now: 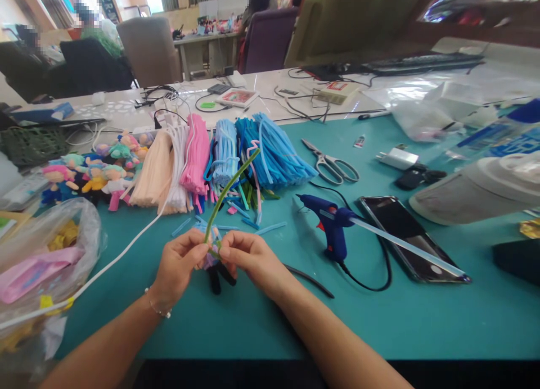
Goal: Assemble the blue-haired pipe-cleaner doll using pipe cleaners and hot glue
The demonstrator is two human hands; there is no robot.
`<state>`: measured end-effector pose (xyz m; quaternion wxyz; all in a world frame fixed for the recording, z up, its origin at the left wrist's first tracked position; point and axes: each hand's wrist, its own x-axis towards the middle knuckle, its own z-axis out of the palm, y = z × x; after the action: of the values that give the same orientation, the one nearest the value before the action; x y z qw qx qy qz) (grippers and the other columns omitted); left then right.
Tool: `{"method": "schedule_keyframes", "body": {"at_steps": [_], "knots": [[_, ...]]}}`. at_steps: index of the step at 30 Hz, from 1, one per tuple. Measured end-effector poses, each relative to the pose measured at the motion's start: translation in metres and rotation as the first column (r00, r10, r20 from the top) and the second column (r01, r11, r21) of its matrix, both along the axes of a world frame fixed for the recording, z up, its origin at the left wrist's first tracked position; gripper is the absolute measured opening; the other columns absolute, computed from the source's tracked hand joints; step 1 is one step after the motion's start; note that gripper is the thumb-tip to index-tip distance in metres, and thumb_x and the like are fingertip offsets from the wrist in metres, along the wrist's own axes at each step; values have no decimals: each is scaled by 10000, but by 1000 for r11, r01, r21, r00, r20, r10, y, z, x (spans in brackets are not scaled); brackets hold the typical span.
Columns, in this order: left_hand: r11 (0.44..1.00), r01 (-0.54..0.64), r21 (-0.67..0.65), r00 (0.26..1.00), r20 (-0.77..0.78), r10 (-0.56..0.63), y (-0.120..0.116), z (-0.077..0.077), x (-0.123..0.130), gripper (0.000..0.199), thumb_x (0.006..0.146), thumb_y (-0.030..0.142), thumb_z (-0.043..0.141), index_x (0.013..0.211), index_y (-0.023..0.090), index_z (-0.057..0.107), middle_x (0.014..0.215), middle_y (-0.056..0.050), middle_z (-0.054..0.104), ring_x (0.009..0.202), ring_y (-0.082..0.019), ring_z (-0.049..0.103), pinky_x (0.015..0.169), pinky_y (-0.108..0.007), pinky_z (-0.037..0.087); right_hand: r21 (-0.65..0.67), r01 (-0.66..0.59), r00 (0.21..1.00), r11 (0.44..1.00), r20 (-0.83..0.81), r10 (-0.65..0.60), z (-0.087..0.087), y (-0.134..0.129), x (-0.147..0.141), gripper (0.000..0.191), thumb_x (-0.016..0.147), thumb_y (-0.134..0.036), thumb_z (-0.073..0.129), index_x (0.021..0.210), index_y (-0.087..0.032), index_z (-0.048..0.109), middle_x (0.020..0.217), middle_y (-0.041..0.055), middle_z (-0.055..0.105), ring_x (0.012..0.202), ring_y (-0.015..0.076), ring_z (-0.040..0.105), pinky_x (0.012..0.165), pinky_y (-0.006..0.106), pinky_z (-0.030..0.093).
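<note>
The table [177,327] is showing a smooth teal surface, and a white desk [354,96] is standing behind it. Farther back in the room, several chairs [147,49] are standing, and one person in green [101,37] is sitting at the left.

Two hands are working near the front. The left hand [181,261] is pinching one green fuzzy strip [225,193] between thumb and fingers, and the strip is rising in a gentle curve. The right hand [248,255] is pinching its lower end, just beside the left fingertips. Between and below the hands, one small figure [214,275] is showing pale blue on top and two black, soft-looking legs; the fingers are partly hiding it.

Behind the hands, bundles of fuzzy stems [196,158] are lying side by side, in peach, white, pink and some blues. One pair of scissors [331,163] with metal blades is lying open to their right. One dark blue glue gun [329,217] is holding a long, clear stick, which is reaching over one glossy black phone [411,240]. One whitish, rounded cup [481,189] is lying at the right. At the left, many colourful small dolls [95,172] are sitting in a pile, above one wrinkled transparent bag [86,226].
</note>
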<state>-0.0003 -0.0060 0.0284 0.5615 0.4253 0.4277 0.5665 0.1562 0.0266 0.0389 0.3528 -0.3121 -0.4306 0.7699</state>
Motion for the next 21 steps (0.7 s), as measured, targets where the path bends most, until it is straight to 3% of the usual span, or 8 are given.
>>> {"method": "schedule_keyframes", "body": {"at_steps": [5, 12, 21], "knots": [[998, -40, 44, 999, -2, 40, -1, 1, 1, 239, 752, 316, 714, 591, 170, 614, 605, 21, 491, 534, -90, 405, 511, -253, 353, -14, 29, 997, 999, -67, -30, -2, -2, -3, 432, 618, -525, 818, 625, -173, 566, 503, -65, 506, 433, 61, 417, 421, 190, 349], [993, -73, 93, 996, -46, 78, -2, 3, 4, 210, 757, 347, 710, 645, 176, 666, 652, 1, 547, 529, -94, 423, 502, -262, 385, -140, 55, 986, 989, -148, -76, 0, -4, -5, 433, 597, -473, 850, 600, -174, 537, 527, -62, 513, 439, 55, 423, 443, 191, 336], [991, -92, 101, 994, -50, 98, -2, -1, 0, 211, 775, 319, 700, 631, 174, 647, 644, 8, 525, 536, -95, 448, 498, -254, 397, -151, 89, 987, 985, -118, -107, 3, -2, -3, 337, 618, -428, 822, 657, -159, 623, 533, -53, 541, 445, 57, 449, 460, 194, 353]]}}
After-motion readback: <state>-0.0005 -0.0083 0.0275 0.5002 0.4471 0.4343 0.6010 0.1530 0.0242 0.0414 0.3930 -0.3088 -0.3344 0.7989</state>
